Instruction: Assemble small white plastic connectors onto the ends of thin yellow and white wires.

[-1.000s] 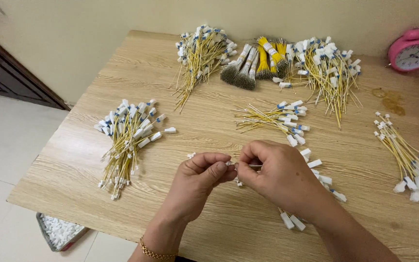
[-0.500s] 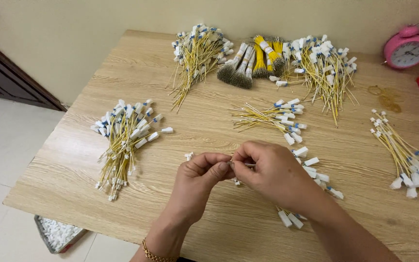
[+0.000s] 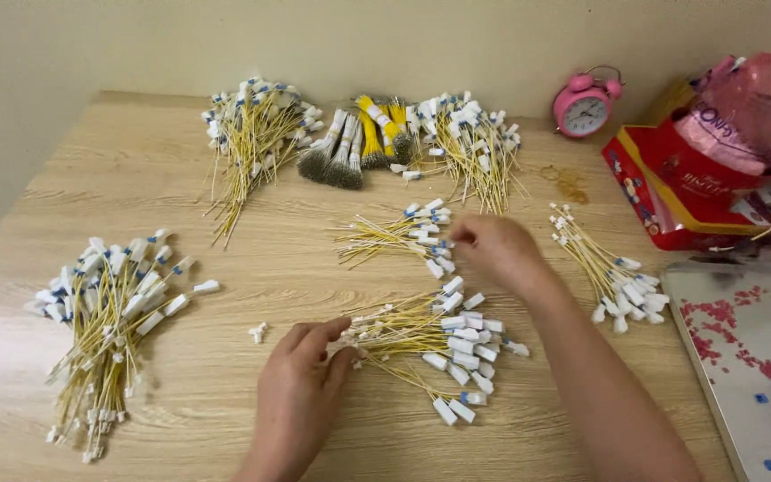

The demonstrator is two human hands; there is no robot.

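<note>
A loose bundle of yellow wires with white connectors [image 3: 430, 335] lies on the wooden table [image 3: 314, 277] in front of me. My left hand [image 3: 301, 393] rests on the table, its thumb and forefinger pinching the bare wire tips at the bundle's left end. My right hand [image 3: 493, 250] is stretched farther out and blurred. Its curled fingers sit at the connector end of a smaller wire bundle [image 3: 394, 234]. Whether it grips a wire there is unclear.
More wire bundles lie at the left [image 3: 109, 312], back left [image 3: 252, 134], back middle [image 3: 470, 147] and right [image 3: 604, 268]. Tied grey and yellow wire bunches [image 3: 354, 147] lie at the back. A pink alarm clock [image 3: 584, 105], a red box [image 3: 680, 178] and a patterned tray [image 3: 751, 348] stand at the right.
My hands were together, working one wire between the fingers. They have parted: the right reached out to the smaller bundle, the left dropped onto the near bundle's tips.
</note>
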